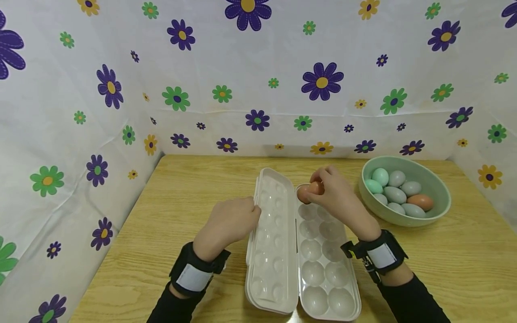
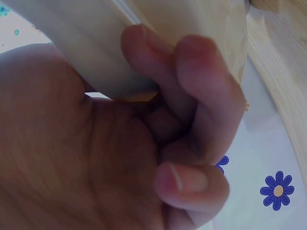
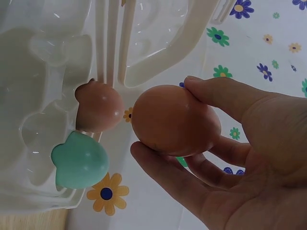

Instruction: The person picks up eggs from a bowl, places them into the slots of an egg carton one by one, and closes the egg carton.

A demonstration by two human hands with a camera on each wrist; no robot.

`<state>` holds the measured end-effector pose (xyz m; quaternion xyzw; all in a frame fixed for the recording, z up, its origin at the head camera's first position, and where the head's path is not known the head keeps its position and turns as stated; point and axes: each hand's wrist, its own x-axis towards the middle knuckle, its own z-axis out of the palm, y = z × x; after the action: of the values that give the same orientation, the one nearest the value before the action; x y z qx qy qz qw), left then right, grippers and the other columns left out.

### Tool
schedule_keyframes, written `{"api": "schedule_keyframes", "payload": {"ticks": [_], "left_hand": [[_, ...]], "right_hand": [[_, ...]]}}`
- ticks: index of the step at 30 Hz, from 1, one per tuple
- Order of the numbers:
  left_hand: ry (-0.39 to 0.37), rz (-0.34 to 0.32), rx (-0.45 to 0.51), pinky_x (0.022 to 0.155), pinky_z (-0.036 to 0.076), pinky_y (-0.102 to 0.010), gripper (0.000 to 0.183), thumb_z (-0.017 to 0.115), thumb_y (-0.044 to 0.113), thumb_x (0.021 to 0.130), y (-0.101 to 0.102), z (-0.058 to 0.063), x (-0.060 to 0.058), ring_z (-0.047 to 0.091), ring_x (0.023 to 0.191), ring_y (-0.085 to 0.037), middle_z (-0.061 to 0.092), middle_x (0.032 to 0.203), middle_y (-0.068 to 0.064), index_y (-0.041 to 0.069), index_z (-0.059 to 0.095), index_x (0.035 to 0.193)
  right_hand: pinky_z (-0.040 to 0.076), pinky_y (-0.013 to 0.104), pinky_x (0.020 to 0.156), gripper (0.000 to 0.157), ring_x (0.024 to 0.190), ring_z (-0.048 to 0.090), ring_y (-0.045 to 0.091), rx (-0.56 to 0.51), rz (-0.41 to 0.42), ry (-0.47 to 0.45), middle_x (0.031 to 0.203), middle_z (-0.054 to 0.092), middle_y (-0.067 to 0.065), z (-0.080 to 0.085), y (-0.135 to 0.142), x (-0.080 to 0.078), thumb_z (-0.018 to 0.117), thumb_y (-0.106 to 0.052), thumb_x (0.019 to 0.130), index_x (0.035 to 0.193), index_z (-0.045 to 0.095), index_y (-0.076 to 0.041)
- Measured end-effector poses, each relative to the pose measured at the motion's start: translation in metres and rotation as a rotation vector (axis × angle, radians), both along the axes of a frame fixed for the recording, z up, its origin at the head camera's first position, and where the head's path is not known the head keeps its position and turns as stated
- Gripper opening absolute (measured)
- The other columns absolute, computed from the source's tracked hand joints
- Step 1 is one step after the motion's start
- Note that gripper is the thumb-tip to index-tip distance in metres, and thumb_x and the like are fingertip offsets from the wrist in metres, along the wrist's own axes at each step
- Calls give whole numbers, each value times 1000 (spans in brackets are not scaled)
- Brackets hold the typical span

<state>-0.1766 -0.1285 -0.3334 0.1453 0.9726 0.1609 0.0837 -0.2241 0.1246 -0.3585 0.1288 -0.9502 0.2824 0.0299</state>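
Note:
A long white plastic egg carton [image 1: 300,264] lies open on the table, its lid folded out to the left. My left hand [image 1: 232,222] grips the outer edge of the lid [image 2: 110,43], fingers curled against it in the left wrist view. Over the far end of the cups, my right hand [image 1: 337,193] pinches a brown egg [image 3: 175,120] between thumb and fingers. Another brown egg [image 3: 100,106] and a mint-green egg [image 3: 81,160] sit side by side in the far row of cups. In the head view the hand hides the green one.
A pale green bowl [image 1: 442,204] stands to the right of the carton. It holds several grey eggs [image 1: 394,195], two mint-green eggs [image 1: 380,176] and a brown egg [image 1: 421,202]. Flower-patterned cloth [image 1: 226,67] walls in the wooden table [image 1: 194,179] at the back and sides.

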Motion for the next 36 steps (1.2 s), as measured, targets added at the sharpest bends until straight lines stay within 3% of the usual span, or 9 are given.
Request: {"api": "schedule_keyframes", "payload": {"ticks": [9,21,36], "left_hand": [[-6,-5,0,50,31,-29,35,41,21,105,1,1,1,44,57,-15,38,63,2,10,55,75],[-6,-5,-3,50,31,-29,35,41,22,105,1,1,-1,44,56,-16,39,63,2,10,55,74],[-9,0,-5,51,32,-30,35,40,22,104,0,1,1,45,57,-16,40,63,1,11,56,75]], "right_hand": [[47,33,73,40,88,55,28,23,7,4,106,54,17,-5,-3,-2,78,-25,89,115,63,1],[49,33,74,35,90,57,27,57,36,-60,112,54,18,-7,-7,-1,75,-24,92,117,61,-2],[52,35,81,31,94,58,27,55,40,-90,112,56,15,-11,-14,2,76,-23,91,114,63,-6]]}}
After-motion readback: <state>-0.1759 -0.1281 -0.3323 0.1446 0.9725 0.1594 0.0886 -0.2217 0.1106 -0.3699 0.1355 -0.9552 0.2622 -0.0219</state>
